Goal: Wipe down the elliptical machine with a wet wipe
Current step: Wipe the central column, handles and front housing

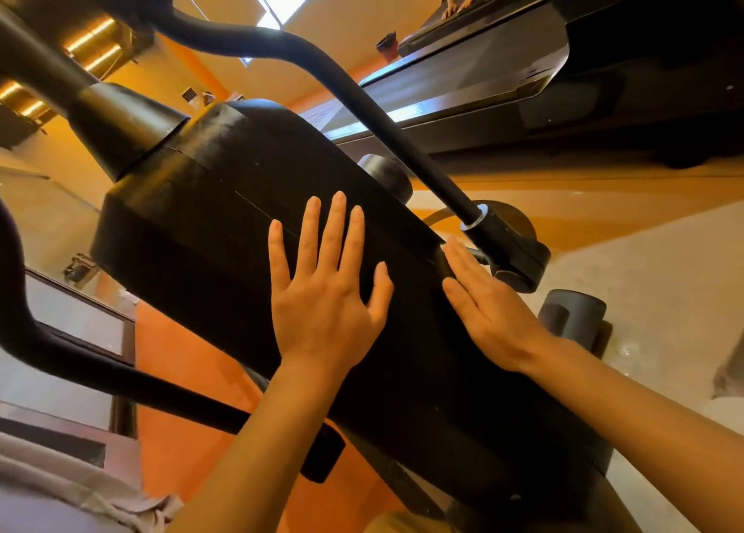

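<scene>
On elliptical housing (209, 210), long axis upper-left to lower-right: left hand (326, 291), right hand (489, 311) flat, fingers straight, holding nothing.

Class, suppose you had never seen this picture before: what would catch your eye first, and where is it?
Two bare hands, the left hand and the right hand, lie flat with straight fingers on the big matte black plastic housing of the elliptical machine at centre. No wet wipe shows. A black treadmill stands at upper right on the orange floor.
</scene>
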`<move>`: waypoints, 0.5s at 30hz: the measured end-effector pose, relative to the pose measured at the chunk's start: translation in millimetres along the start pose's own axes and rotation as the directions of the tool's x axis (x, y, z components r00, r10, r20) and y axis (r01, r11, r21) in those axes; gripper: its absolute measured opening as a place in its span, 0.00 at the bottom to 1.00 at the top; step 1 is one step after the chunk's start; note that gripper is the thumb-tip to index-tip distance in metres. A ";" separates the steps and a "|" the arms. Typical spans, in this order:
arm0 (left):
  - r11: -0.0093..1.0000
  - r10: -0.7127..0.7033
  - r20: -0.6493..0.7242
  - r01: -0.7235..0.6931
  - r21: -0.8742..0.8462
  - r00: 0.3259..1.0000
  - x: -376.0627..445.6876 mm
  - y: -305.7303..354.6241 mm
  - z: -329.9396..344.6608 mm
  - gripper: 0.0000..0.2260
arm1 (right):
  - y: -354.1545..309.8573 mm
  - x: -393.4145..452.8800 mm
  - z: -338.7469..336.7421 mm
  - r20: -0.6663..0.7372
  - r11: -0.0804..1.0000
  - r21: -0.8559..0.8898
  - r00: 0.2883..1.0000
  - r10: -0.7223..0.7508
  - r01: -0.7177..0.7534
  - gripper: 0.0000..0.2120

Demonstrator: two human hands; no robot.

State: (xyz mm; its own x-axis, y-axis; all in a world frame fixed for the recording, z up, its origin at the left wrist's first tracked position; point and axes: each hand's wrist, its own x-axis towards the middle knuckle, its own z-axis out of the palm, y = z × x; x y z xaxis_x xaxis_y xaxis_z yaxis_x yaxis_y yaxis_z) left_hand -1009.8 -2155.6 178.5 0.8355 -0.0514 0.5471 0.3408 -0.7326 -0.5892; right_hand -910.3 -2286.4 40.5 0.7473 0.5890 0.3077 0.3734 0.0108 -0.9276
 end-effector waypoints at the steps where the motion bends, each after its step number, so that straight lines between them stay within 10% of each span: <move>1: 1.000 0.001 -0.004 -0.001 -0.002 1.000 -0.3 0.1 0.1 0.28 | 2.7 -14.1 1.1 -0.003 0.999 -0.013 1.000 -0.029 0.029 0.32; 6: 1.000 0.016 -0.022 -0.016 -0.003 1.000 -1.4 0.3 0.3 0.27 | 16.5 -55.1 1.9 -0.010 0.990 -0.022 0.990 -0.142 0.142 0.31; 15: 0.999 0.051 -0.021 -0.051 -0.015 0.999 -1.4 0.5 -0.2 0.27 | 18.9 -11.2 -8.5 0.004 0.983 -0.026 0.983 0.181 -0.181 0.39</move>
State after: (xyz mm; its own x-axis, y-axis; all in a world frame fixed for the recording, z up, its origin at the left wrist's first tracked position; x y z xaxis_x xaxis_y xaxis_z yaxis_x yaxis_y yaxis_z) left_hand -1010.9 -2156.1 177.6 0.8424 -0.1026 0.5291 0.2915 -0.7389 -0.6074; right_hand -906.9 -2299.7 21.3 0.8001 0.5847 0.1338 0.2464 -0.1171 -0.9621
